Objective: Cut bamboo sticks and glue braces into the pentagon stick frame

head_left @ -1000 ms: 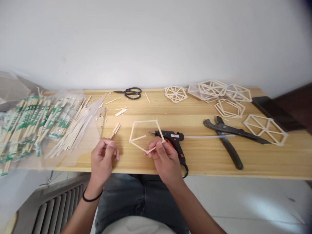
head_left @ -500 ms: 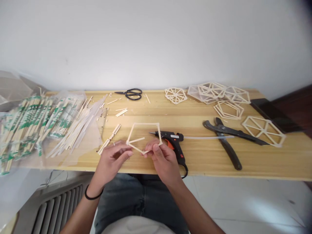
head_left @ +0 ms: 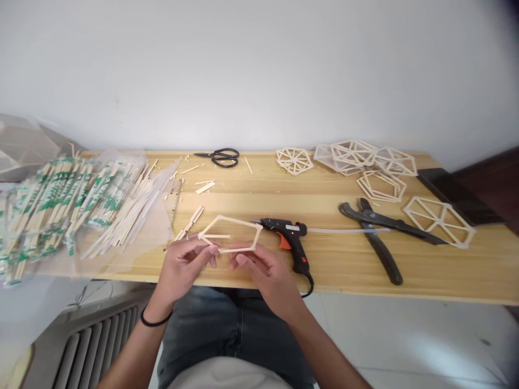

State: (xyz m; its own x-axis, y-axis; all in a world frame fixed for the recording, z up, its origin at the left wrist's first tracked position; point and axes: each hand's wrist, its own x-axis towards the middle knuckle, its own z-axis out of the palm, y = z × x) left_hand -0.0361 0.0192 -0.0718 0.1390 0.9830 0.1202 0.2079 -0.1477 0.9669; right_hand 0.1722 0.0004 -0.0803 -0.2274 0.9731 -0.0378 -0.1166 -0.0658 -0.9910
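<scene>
Hands: left hand (head_left: 184,265) pinches the near-left corner of the stick frame (head_left: 231,235), fingers closed on it; right hand (head_left: 259,270) sits just beside the frame's near edge, fingers loosely curled, tips at or under the wood, contact w/ the frame cannot be confirmed. Frame is a five-sided outline w/ one short inner strut, held tilted just above the table (head_left: 324,259) near its front edge, likely so joints can be checked from the side. Glue gun (head_left: 286,237) lies directly right of frame, nozzle toward it, within reach. Pliers (head_left: 377,229) further right. Chopstick packs (head_left: 60,200) at left carry green print, illegible. Glue gun label unreadable.
</scene>
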